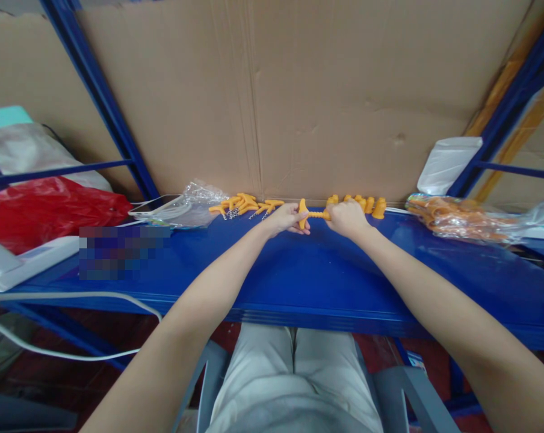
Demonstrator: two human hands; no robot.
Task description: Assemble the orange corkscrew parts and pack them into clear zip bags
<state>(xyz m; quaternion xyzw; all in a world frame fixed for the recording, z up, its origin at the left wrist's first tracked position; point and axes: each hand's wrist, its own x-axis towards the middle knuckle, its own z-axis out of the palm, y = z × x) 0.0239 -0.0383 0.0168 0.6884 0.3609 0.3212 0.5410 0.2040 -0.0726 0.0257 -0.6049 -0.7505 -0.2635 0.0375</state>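
In the head view, the left hand's (pixel 286 219) fingers are grasping the crosswise handle of an orange ribbed piece (pixel 316 214), while the right hand's (pixel 346 218) fingers are clenching around its other end, so it is spanning the gap between them over the blue table (pixel 317 273). Orange chained pieces (pixel 242 203) are lying left of the left fingers; orange caps (pixel 379 208) are standing just beyond the right fingers.

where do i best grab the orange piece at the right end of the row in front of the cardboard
Probably around the middle of the orange piece, coming from the front right. It seems to stand upright, with a narrower top and wider base; its neighbour sits close on its left, and the cardboard is behind it.
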